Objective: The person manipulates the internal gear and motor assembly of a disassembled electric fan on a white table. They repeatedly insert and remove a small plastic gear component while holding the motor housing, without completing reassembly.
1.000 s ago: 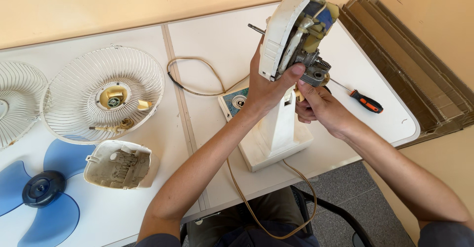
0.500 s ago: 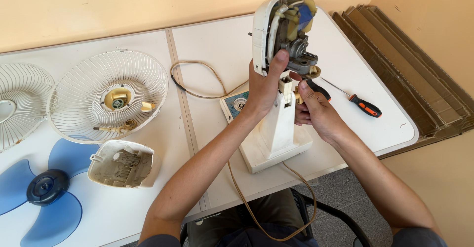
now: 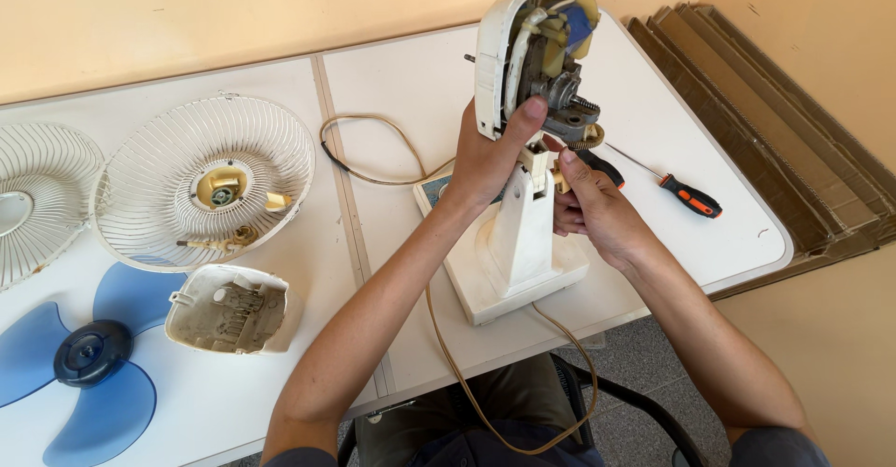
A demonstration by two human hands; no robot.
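Observation:
A cream desk fan body stands on its square base [image 3: 523, 285] at the table's near edge, its motor head [image 3: 532, 52] opened so the gears and a blue part show. My left hand [image 3: 490, 159] grips the lower edge of the motor housing, thumb up against the motor. My right hand [image 3: 593, 208] is curled round the neck joint just under the motor, fingers pressed on a small cream part there; a dark handle shows behind its knuckles.
An orange and black screwdriver [image 3: 686, 194] lies right of the fan. A wire grille [image 3: 205, 182] holding small parts, a second grille [image 3: 42, 196], a rear motor cover [image 3: 231, 308] and a blue blade [image 3: 89, 369] lie left. The brown cord [image 3: 373, 150] loops across the table. Cardboard [image 3: 775, 140] leans at right.
The motor head has swung from tilted right to nearly upright. My left thumb has moved up onto the motor. My right hand stays at the neck.

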